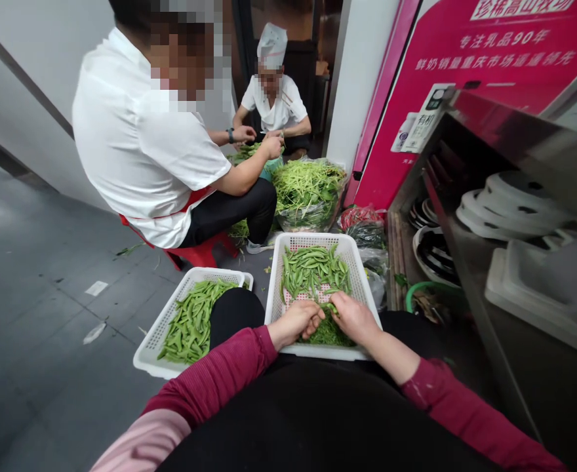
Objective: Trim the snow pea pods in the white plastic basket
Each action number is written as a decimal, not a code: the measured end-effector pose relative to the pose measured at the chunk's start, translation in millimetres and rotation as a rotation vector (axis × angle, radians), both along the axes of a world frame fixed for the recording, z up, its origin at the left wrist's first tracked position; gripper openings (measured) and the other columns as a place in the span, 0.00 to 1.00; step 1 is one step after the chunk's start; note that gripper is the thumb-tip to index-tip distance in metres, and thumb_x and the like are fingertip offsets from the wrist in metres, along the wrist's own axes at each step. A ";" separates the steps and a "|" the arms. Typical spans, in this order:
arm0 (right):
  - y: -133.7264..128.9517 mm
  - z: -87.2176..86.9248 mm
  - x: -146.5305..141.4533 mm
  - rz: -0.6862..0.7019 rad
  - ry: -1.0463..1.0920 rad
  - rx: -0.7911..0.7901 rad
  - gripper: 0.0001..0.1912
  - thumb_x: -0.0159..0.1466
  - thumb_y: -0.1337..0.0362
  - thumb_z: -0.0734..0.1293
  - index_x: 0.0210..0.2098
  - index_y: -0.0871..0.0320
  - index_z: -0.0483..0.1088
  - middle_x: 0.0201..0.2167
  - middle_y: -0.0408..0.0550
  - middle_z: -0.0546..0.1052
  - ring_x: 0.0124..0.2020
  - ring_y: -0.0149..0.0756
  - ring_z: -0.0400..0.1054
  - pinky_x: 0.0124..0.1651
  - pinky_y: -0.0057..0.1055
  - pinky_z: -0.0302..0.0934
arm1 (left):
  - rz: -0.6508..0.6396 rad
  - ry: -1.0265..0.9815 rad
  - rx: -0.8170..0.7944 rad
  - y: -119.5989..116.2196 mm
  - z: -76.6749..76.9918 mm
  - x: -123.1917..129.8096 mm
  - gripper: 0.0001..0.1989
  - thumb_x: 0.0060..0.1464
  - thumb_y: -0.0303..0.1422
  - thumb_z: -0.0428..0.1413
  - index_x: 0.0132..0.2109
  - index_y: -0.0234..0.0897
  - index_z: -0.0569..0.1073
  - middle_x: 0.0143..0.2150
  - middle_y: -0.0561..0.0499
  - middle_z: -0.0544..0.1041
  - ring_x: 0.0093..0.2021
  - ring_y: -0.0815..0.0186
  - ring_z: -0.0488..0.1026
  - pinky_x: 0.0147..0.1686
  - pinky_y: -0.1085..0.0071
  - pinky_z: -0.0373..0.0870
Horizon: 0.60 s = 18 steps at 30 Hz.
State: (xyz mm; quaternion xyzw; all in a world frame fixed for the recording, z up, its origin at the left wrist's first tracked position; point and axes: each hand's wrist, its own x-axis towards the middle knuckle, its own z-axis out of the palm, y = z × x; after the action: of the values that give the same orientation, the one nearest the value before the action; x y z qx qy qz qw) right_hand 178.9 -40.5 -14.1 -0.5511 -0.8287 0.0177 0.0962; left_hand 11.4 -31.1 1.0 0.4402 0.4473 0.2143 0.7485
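Note:
A white plastic basket (pixel 271 278) stands before me by my lap, with green pea pods (pixel 315 267) in its far part. Stringy green trimmings (pixel 328 332) lie heaped at its near end. Over this heap my right hand (pixel 356 318) pinches a pea pod (pixel 330 307) between thumb and fingers. Close beside it, my left hand (pixel 299 322) has its fingers curled together; whatever they may hold is hidden. To the left, a second white basket (pixel 149 344) contains many more pods (pixel 190 324).
Two people in white shirts (pixel 155 144) sit ahead, handling greens. A large plastic bag of leafy stems (pixel 311 187) stands beyond my basket. At right is a metal shelf (pixel 475 314) with white containers (pixel 505 203); a green-rimmed tub (pixel 411 295) sits beneath it.

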 end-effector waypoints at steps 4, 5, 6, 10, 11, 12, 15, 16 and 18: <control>-6.0 5.1 -5.9 -0.037 0.179 0.007 0.07 0.58 0.68 0.58 0.36 0.57 0.64 0.34 0.49 0.69 0.33 0.36 0.65 0.33 0.29 0.57 | 0.034 -0.047 -0.049 -3.3 3.0 -5.2 0.08 0.45 0.35 0.50 0.29 0.34 0.63 0.17 0.60 0.59 0.12 0.79 0.51 0.11 0.81 0.41; -6.3 6.2 -6.8 -0.035 0.271 -0.002 0.07 0.58 0.68 0.58 0.36 0.57 0.64 0.35 0.49 0.69 0.34 0.36 0.65 0.35 0.29 0.57 | 0.043 -0.066 -0.046 -3.5 3.7 -6.9 0.07 0.44 0.34 0.49 0.28 0.34 0.63 0.16 0.60 0.58 0.11 0.79 0.50 0.11 0.80 0.40; -6.6 7.3 -7.6 -0.024 0.370 -0.020 0.08 0.57 0.67 0.59 0.36 0.57 0.65 0.35 0.49 0.70 0.35 0.36 0.65 0.36 0.30 0.57 | 0.050 -0.089 -0.041 -3.5 4.6 -8.4 0.06 0.44 0.33 0.49 0.27 0.34 0.62 0.15 0.61 0.56 0.11 0.79 0.49 0.11 0.80 0.39; -10.2 11.0 -11.4 0.011 0.713 -0.204 0.03 0.54 0.64 0.64 0.29 0.57 0.67 0.29 0.45 0.71 0.34 0.36 0.65 0.38 0.31 0.57 | 0.024 -0.217 -0.061 -4.1 8.4 -11.0 0.07 0.41 0.30 0.47 0.20 0.36 0.56 0.12 0.62 0.49 0.10 0.79 0.44 0.11 0.78 0.36; -11.9 12.0 -12.4 -0.011 0.784 -0.263 0.04 0.52 0.63 0.65 0.27 0.57 0.67 0.26 0.43 0.70 0.32 0.35 0.65 0.36 0.30 0.57 | 0.002 -0.251 -0.085 -4.8 8.3 -10.7 0.07 0.40 0.30 0.46 0.19 0.36 0.55 0.11 0.61 0.48 0.10 0.78 0.44 0.11 0.78 0.36; -13.7 13.2 -13.3 -0.045 0.861 -0.321 0.06 0.49 0.63 0.67 0.25 0.57 0.67 0.24 0.41 0.70 0.29 0.34 0.64 0.34 0.30 0.57 | -0.025 -0.272 -0.112 -5.8 7.2 -10.0 0.08 0.39 0.30 0.46 0.18 0.36 0.54 0.11 0.61 0.47 0.10 0.78 0.43 0.11 0.78 0.36; -17.6 18.1 -13.2 -0.184 1.219 -0.476 0.10 0.46 0.62 0.70 0.25 0.57 0.65 0.17 0.37 0.66 0.19 0.28 0.59 0.24 0.26 0.53 | -0.089 -0.149 -0.143 -9.6 -1.8 -8.1 0.09 0.39 0.31 0.46 0.17 0.37 0.54 0.10 0.61 0.48 0.09 0.78 0.44 0.10 0.78 0.38; -17.8 20.1 -11.9 -0.227 1.372 -0.516 0.11 0.46 0.61 0.70 0.26 0.57 0.64 0.16 0.35 0.65 0.17 0.26 0.57 0.21 0.25 0.51 | -0.094 -0.046 -0.117 -10.8 -5.7 -8.1 0.09 0.40 0.31 0.47 0.17 0.36 0.56 0.10 0.61 0.49 0.09 0.78 0.45 0.10 0.78 0.39; -16.5 23.4 -7.6 -0.284 1.646 -0.573 0.13 0.47 0.61 0.71 0.28 0.57 0.63 0.16 0.34 0.64 0.14 0.24 0.55 0.18 0.23 0.48 | -0.091 0.156 -0.035 -12.0 -11.2 -9.3 0.10 0.43 0.33 0.48 0.18 0.35 0.58 0.09 0.60 0.53 0.08 0.77 0.49 0.10 0.78 0.41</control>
State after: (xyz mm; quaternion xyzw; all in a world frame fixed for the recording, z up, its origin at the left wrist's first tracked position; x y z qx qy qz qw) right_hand 171.3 -56.9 9.3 -0.4640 -0.3839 0.6040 0.5221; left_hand 2.1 -43.1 -10.2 0.4623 0.4874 0.1371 0.7280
